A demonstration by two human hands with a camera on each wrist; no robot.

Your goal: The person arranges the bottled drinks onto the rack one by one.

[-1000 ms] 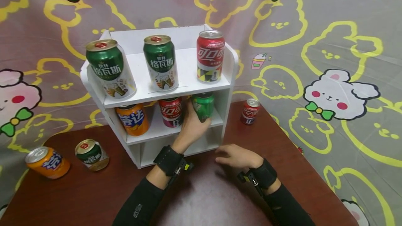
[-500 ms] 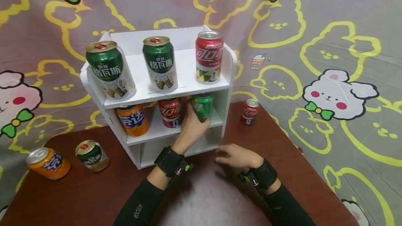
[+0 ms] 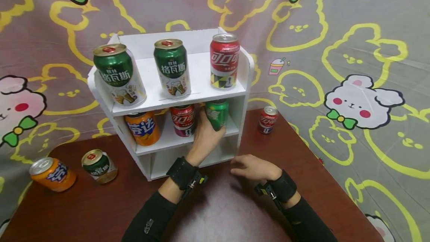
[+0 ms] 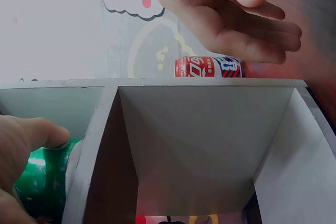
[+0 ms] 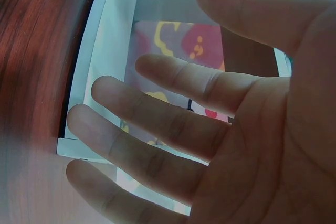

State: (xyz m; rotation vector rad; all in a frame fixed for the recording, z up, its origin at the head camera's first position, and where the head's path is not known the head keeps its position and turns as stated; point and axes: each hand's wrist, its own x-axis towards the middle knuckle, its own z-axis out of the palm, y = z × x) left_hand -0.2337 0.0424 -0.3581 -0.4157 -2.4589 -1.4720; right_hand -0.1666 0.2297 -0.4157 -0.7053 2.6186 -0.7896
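My left hand [image 3: 207, 134] reaches into the middle level of a white shelf [image 3: 215, 94] and grips a green can [image 3: 217, 113] near its right side wall. In the left wrist view, thumb and fingers wrap the green can [image 4: 44, 182], which stands on the shelf board. Just left of that hand is a red cola can [image 3: 183, 120], and farther left an orange soda can [image 3: 142, 128]. My right hand [image 3: 255, 167] hovers before the shelf's lower right corner, holding nothing. Its fingers [image 5: 157, 114] are spread and relaxed in the right wrist view.
On the top level stand two green-and-white cans [image 3: 115, 74] [image 3: 172, 68] and a red cola can [image 3: 225, 61]. Another red can [image 3: 267, 120] is on the table [image 3: 285, 152] right of the shelf. At left are an orange can [image 3: 52, 174] and a green-gold can [image 3: 99, 166].
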